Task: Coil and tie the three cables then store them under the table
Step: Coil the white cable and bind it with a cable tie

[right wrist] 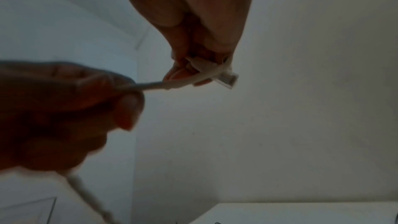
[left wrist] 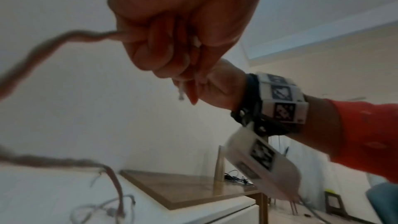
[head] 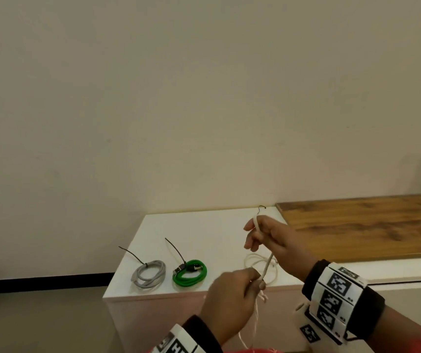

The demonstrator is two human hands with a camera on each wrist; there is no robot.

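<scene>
Head view: white cable [head: 268, 266] runs taut from right hand [head: 268, 238], pinching its plug end, down-left to left hand [head: 229, 296], gripping its length.

You wear a red-orange sleeve [left wrist: 364, 135] on your right arm, and each wrist carries a black strap [head: 372, 305] under a white band [head: 331, 299] of square black-and-white coded markers, with a thin cable trailing from the right one.

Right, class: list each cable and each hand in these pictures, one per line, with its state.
grey cable: coiled, tied, on the white table
green cable: coiled, tied, on table
white cable: uncoiled, held taut between hands
left hand: grips white cable
right hand: pinches cable near its plug
</scene>
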